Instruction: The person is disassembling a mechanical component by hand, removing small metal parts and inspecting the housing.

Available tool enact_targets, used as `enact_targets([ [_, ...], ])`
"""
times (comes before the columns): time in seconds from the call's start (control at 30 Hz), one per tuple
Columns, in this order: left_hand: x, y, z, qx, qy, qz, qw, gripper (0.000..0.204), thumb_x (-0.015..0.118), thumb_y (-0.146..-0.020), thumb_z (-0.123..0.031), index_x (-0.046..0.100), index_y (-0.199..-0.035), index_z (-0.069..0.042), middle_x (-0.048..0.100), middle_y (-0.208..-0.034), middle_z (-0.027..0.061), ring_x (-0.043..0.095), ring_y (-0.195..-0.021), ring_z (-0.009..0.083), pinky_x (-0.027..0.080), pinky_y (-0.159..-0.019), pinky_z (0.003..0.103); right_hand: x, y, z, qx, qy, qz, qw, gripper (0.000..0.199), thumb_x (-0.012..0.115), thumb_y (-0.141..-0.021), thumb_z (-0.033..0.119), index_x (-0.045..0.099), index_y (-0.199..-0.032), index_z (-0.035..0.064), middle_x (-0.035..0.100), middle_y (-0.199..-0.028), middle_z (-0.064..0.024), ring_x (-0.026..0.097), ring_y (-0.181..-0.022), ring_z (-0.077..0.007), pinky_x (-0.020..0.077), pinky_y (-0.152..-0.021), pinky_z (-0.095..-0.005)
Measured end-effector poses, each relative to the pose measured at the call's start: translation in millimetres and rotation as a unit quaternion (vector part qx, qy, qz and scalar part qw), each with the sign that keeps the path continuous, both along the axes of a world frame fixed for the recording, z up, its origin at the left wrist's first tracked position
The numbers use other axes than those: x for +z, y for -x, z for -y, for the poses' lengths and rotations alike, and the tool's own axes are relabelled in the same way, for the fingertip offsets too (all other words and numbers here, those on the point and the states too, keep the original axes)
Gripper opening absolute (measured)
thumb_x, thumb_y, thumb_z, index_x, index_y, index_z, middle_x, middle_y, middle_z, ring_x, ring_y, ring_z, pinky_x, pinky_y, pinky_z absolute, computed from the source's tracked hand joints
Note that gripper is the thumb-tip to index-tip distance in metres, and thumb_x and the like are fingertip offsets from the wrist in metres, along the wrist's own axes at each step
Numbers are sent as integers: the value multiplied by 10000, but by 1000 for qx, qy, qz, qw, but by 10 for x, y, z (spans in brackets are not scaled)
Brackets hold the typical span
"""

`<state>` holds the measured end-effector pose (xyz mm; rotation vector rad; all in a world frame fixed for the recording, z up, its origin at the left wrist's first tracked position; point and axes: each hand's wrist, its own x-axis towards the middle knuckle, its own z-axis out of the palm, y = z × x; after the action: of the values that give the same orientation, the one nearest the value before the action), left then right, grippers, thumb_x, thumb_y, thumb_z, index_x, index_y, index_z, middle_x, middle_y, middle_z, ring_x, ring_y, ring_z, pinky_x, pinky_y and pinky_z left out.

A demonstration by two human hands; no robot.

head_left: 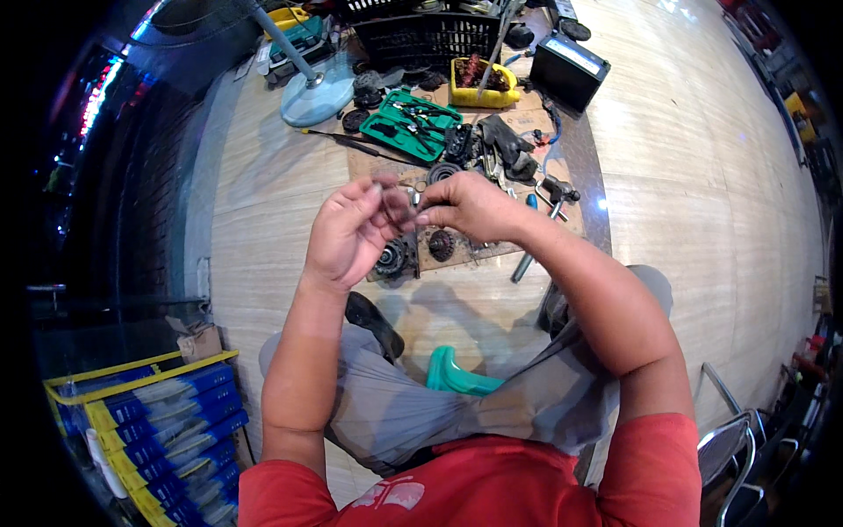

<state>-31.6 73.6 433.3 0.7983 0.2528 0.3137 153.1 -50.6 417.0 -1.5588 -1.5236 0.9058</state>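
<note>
My left hand [347,230] is raised over the near edge of the cardboard, palm turned up, with its thumb against curled fingers that are partly blurred. Meeting it from the right, my right hand [474,207] has its thumb and fingertips pinched together. Whatever lies between the fingertips is too small and smeared to name. Below them, a dark toothed gear [442,245] rests on the cardboard [465,256]. A round metal part [391,256] sits under my left wrist, and a dark ring-shaped part [443,172] lies just beyond the hands.
A green tool case [397,133] lies open beyond the hands, near black gloves [507,147]. Farther back stand a yellow container [487,98], a black battery [569,75] and a black crate [421,42]. Blue-handled tool [523,263] lies right. Boxes [167,430] are stacked left.
</note>
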Motion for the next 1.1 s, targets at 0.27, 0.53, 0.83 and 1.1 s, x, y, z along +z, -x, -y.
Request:
enact_targets([
  [0.27, 116, -66, 294, -123, -208, -288, 927, 241, 525, -968, -104, 610, -1142, 39, 698, -976, 113, 669, -838, 152, 545, -761, 273, 152, -117, 16, -3, 2, 192, 981, 201, 688, -837, 227, 672, -879, 32, 652, -813, -187, 632, -785, -385, 497, -680, -441],
  [0.53, -178, -98, 259, -67, -302, -300, 902, 255, 484, -986, -92, 614, -1173, 22, 686, -1003, 64, 644, -888, 119, 512, -818, 242, 160, 79, 14, -82, -8, 164, 983, 194, 659, -844, 198, 668, -857, 4, 662, -821, -200, 638, -805, -395, 506, -702, -454],
  [0.83, -152, -206, 272, 140, -23, -103, 984, 330, 419, -1018, -112, 469, -1291, 65, 585, -1240, 181, 589, -1142, 269, 467, -1012, 382, 64, 252, 41, -104, 52, -138, 983, 153, 630, -907, 130, 660, -923, -20, 656, -714, -65, 588, -621, -105, 495, -576, -293],
  [1.1, -244, -139, 152, 159, 36, -19, 986, 267, 470, -999, -95, 533, -1245, -11, 600, -1225, 174, 590, -1139, 285, 487, -999, 434, -24, 250, 14, -124, 89, -54, 987, 215, 693, -846, 197, 683, -852, -18, 680, -714, -161, 669, -658, -227, 518, -639, -367],
])
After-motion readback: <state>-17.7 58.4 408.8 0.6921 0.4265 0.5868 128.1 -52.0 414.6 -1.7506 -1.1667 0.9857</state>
